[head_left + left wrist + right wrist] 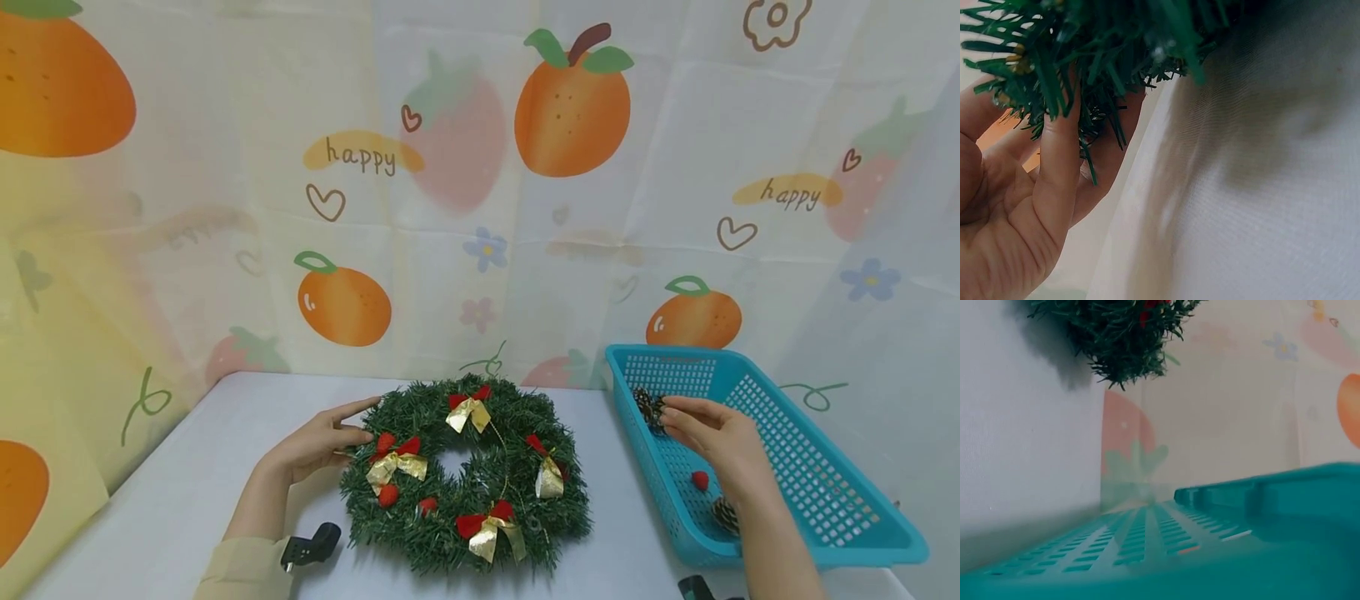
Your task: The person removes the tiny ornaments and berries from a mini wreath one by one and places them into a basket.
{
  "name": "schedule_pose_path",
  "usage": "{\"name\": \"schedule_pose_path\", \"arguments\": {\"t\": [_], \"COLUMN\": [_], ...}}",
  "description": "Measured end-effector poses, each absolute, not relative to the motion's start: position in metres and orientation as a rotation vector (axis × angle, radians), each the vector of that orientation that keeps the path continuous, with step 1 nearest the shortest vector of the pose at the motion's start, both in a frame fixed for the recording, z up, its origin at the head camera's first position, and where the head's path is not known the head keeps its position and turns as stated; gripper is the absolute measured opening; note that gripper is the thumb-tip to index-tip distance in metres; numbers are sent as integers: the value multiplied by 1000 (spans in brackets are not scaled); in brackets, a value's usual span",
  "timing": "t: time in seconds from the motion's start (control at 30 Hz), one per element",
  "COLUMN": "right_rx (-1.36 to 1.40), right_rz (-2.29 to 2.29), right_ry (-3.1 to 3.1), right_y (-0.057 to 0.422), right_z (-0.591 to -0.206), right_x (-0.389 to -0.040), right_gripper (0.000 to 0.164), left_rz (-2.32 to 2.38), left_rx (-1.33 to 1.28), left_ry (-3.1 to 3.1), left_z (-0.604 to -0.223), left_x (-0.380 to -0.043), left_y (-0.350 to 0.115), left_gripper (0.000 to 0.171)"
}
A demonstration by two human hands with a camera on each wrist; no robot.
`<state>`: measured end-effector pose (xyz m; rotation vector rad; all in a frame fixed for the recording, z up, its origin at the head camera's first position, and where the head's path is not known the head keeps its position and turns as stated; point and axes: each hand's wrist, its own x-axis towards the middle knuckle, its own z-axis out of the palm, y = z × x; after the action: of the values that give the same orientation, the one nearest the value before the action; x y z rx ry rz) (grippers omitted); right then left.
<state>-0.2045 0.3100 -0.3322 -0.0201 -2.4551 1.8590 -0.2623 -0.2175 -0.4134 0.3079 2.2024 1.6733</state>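
A round green wreath (pixel 457 475) of artificial pine lies on the white table, with red-and-gold bows and several small red berries on it. My left hand (pixel 318 442) is at the wreath's left edge, its fingers extended. In the left wrist view the fingers (pixel 1060 181) reach up among the green needles. Over the blue basket (pixel 660 492), my right hand (pixel 716 442) reaches down with thumb and fingers close together. Its fingertips are right at the dark pine cones (pixel 645 403) by the basket's left wall; I cannot tell whether they pinch one.
Inside the basket, a red berry (pixel 700 480) and another pine cone (pixel 724 515) lie nearer me, the cone partly hidden by my right forearm. A fruit-printed curtain (pixel 450 250) hangs behind the table. The basket's wall (pixel 1116 540) fills the lower right wrist view.
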Motion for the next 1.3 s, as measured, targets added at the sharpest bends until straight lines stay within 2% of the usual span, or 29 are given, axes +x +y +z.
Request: {"name": "schedule_pose_path", "arguments": {"t": [0.53, 1.3], "right_rx": [31, 165], "right_rz": [1741, 1841], "right_ry": [-2571, -2584], "right_y": [280, 227], "right_z": [-328, -339], "right_x": [-196, -197], "right_gripper": [58, 42], "left_rz": [1655, 1655], "left_rx": [282, 304], "left_ry": [2229, 2236], "left_z": [-413, -414], "left_x": [-262, -262], "left_y": [-217, -217], "left_gripper": [76, 75]}}
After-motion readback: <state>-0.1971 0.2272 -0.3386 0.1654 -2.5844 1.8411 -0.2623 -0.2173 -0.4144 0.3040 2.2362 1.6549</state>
